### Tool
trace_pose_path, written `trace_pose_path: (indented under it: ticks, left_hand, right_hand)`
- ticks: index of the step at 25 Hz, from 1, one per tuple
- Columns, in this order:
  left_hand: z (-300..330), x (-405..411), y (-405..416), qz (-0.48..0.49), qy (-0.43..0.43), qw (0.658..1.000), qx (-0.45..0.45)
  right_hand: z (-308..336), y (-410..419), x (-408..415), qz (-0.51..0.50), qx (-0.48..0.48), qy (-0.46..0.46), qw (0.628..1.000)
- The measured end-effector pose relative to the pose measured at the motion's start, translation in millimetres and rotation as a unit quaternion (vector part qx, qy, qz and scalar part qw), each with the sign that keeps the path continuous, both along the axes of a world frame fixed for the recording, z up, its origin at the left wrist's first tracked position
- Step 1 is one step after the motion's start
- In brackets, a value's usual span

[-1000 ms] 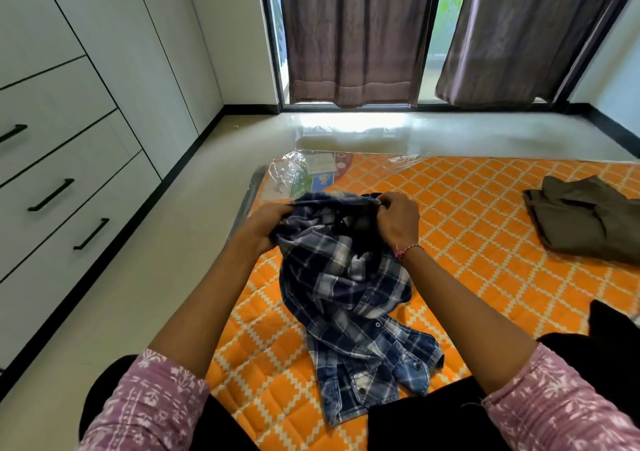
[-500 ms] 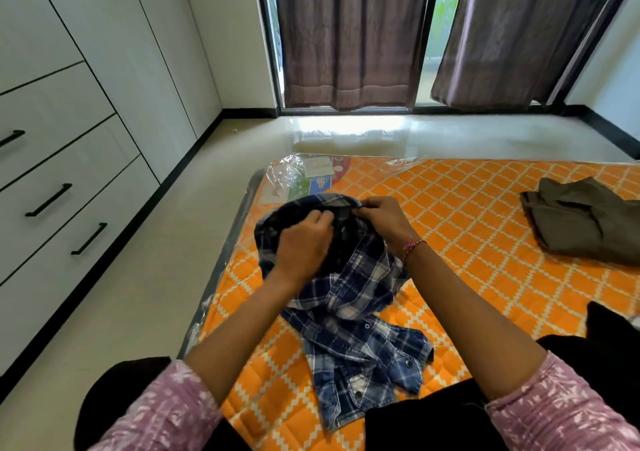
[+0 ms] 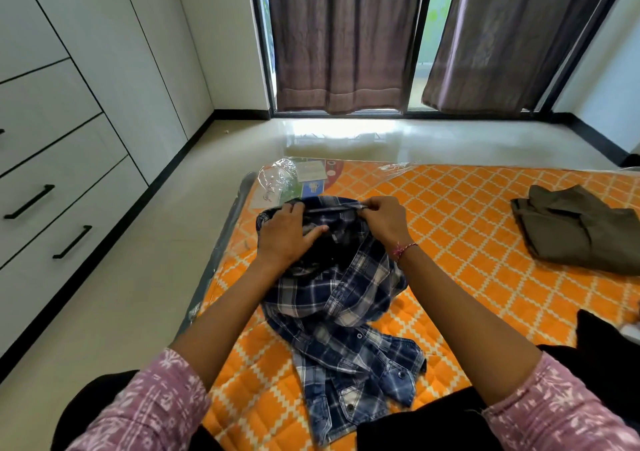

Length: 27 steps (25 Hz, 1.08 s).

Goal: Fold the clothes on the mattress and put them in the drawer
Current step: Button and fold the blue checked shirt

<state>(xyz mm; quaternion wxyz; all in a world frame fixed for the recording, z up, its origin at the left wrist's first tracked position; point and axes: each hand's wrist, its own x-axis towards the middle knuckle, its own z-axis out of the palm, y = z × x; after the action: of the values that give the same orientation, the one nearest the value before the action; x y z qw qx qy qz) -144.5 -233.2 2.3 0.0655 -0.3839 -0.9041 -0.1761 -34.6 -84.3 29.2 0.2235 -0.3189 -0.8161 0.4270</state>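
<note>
Plaid shirt [image 3: 332, 298] is bunched on the mattress [image 3: 467, 229] — long axis toward the body. Collar edge pinched by right hand [image 3: 382, 223]; left hand [image 3: 287, 232] laid flat, fingers spread — both at far end.

L hand [image 3: 289, 234] flat, fingers straight; R hand [image 3: 384, 220] pinching.

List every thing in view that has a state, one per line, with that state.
plaid shirt: crumpled, unfolded, top edge held up
left hand: fingers straight, resting on the shirt
right hand: pinching the shirt's edge
olive garment: lying loose, unfolded
mattress: plastic-wrapped at the far corner
drawers: closed
curtains: drawn, gap between them
</note>
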Motion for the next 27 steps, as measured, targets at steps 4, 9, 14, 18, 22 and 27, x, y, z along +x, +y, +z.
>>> trace_pose_path:
  ticks: [4,9,14,18,22,27]
  left_hand:
    - [10,-6,-21,0.119,0.145,0.98,-0.071]
    - [30,-33,-39,0.186,0.09,0.975,0.085]
    - [37,-21,-35,0.168,-0.458,0.778,0.396]
    - [49,-17,-46,0.078,-0.557,0.775,0.29]
    - [49,-12,-61,-0.027,-0.483,0.874,0.046]
    - [3,9,-77,-0.141,-0.497,0.851,-0.094]
  right_hand:
    - [6,-4,-8,-0.016,0.089,0.003,0.996]
    - [4,-2,-8,-0.058,0.127,-0.016,0.99]
    - [-3,-1,-4,-0.078,0.121,-0.028,0.989]
    - [2,8,0,-0.101,0.126,-0.015,0.987]
    - [9,9,1,-0.086,0.136,0.04,0.986]
    - [-20,11,29,0.17,0.118,-0.313,0.927]
